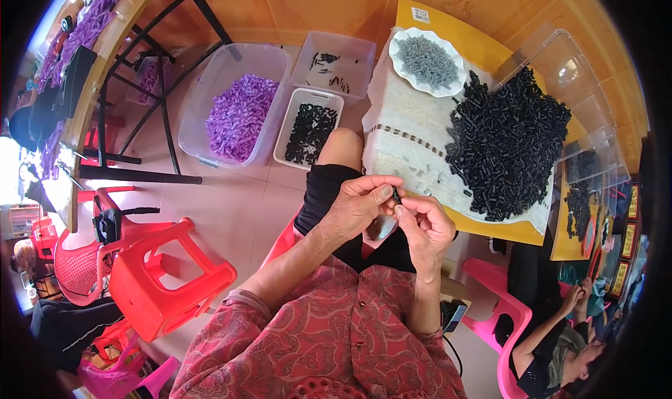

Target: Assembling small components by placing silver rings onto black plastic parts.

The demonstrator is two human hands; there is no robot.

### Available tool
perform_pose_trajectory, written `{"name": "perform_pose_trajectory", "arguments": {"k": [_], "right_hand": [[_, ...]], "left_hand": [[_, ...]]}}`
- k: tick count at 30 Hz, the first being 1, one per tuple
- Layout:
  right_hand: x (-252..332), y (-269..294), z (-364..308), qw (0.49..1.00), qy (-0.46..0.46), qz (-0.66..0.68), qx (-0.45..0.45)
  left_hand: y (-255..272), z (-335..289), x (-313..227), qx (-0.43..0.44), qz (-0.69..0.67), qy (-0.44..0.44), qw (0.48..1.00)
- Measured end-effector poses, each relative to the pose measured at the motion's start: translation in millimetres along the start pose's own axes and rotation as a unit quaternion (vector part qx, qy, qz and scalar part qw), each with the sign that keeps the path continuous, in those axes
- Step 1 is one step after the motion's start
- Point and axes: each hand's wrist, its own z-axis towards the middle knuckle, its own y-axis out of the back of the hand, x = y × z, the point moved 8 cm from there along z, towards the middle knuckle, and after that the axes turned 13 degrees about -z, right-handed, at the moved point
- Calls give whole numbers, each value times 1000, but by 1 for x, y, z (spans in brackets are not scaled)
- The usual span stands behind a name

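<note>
Between the fingertips of both hands I hold one small black tube-shaped piece (397, 195), above my lap at the near edge of the table. My left hand (360, 206) pinches it from the left with thumb and forefinger. From the other side my right hand (425, 225) closes thumb and fingers on the same piece. A big heap of similar black pieces (507, 147) lies on a white cloth (406, 122) at the right. On that cloth stands a white scalloped plate (397, 68) with small grey clear pieces (428, 61).
Left of my knee, on the floor, are a white basket (281, 147) of black pieces, a clear tub (192, 129) of purple pieces and a shallow clear box (364, 52). A red stool (150, 280) stands at left. Another person (560, 350) sits at lower right.
</note>
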Motion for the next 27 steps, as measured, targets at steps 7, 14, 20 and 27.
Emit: {"name": "perform_pose_trajectory", "arguments": {"k": [7, 14, 20, 27], "right_hand": [[4, 2, 0, 999, 20, -24, -22], [11, 1, 0, 997, 28, -72, 1], [11, -1, 0, 994, 45, -96, -41], [19, -2, 1, 986, 80, -138, -47]], "left_hand": [[2, 0, 3, 4, -21, 2, 1000], [3, -1, 2, 0, -23, -2, 1000], [5, 1, 1, -3, -21, -10, 1000], [4, 0, 0, -20, 3, -12, 1000]]}}
